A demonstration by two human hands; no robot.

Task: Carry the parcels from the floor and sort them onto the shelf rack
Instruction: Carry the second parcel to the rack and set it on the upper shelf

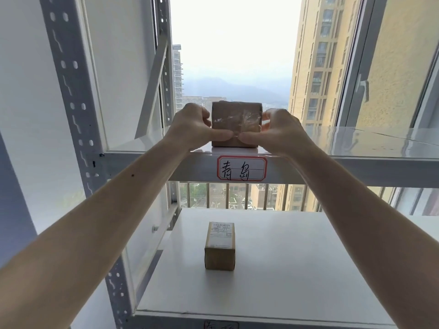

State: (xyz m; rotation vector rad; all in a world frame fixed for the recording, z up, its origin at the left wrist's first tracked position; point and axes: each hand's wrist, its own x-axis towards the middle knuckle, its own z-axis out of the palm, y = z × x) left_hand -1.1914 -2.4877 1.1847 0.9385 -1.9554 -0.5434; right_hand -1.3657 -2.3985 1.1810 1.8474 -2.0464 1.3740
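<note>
A small brown cardboard parcel [235, 119] wrapped in clear tape stands at the front edge of the upper shelf [356, 143] of the white metal rack. My left hand [193, 127] grips its left side and my right hand [278, 131] grips its right side, thumbs meeting on its front face. Just below the parcel, a red-bordered label [241, 168] with handwritten characters is stuck on the shelf's front beam. A second, smaller brown parcel [220, 245] with a printed shipping label on top stands alone on the lower shelf [297, 269].
The rack's perforated grey upright [71, 96] rises at the left. Behind the rack is a large window with tall buildings outside. Another label [221, 325] shows partly on the lower shelf's front beam. White wall lies to the left.
</note>
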